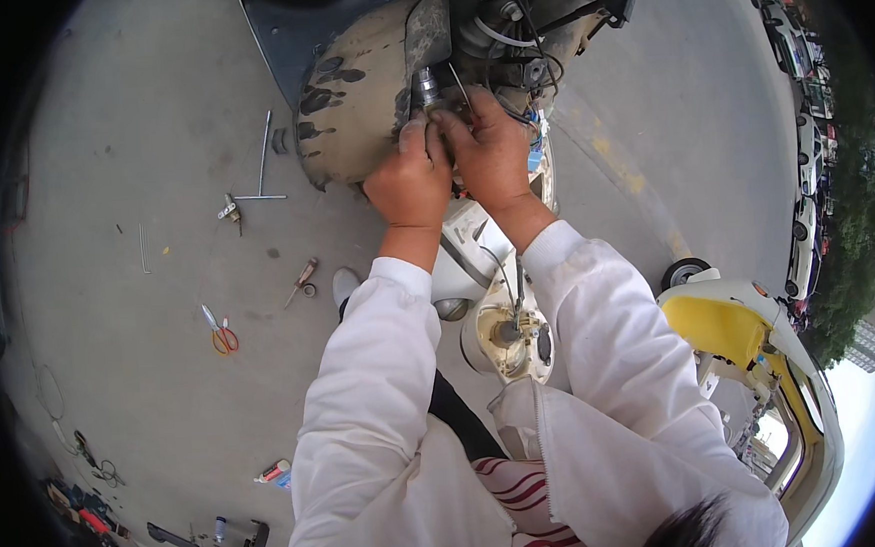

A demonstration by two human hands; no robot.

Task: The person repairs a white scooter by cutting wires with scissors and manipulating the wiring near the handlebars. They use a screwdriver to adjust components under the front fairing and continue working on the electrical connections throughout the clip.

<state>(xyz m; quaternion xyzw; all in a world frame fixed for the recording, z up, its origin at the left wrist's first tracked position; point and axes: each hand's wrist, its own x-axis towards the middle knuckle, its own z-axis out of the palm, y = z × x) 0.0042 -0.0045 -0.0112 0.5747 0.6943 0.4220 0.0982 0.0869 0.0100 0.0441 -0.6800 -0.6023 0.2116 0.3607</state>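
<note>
Silvery metal gleams at upper centre, a cylindrical fitting (428, 87) probably stiff, dense and slick, best held round its barrel, while left hand (410, 180) and right hand (491, 150) curl their fingers just below, whether gripping it I cannot tell.

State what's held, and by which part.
Cannot be told: left hand and right hand meet at the lower end of a silver metal cylinder; any grip is hidden.

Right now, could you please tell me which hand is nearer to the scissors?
Left. The left hand is ahead and rightward of the scissors on the ground; the right hand is farther right.
</note>
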